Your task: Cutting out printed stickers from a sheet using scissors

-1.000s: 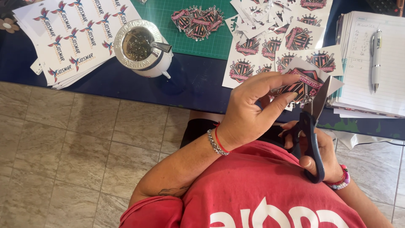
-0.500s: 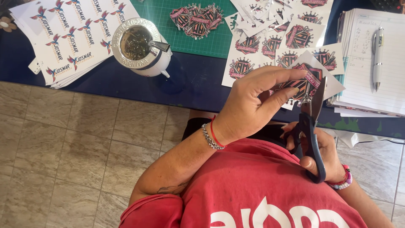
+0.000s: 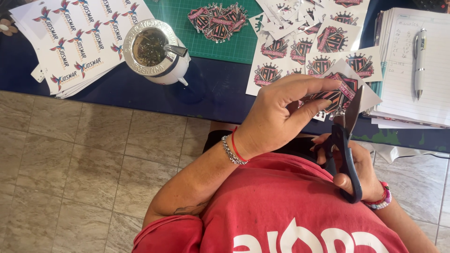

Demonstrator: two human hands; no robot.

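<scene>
My left hand [image 3: 281, 115] pinches a printed sticker sheet piece [image 3: 344, 89] with a crowned pink-and-black emblem, holding it above my lap at the table's near edge. My right hand [image 3: 358, 166] grips dark-handled scissors [image 3: 349, 140], blades pointing up into the paper's lower right edge. A red shirt covers my chest below both hands. On the dark blue table [image 3: 211, 89] beyond lie uncut emblem sheets [image 3: 309, 51] and a pile of cut-out emblems [image 3: 218, 21] on a green cutting mat [image 3: 234, 42].
A metal-rimmed cup with a straw [image 3: 154, 49] stands on the table to the left, beside a stack of bird-print sticker sheets [image 3: 70, 42]. A notebook with a pen [image 3: 419, 56] lies at the right. Beige tiled floor [image 3: 70, 178] spreads below.
The view has shifted slightly; my hands, paper and scissors stay together, with the scissors working along the paper's edge.
</scene>
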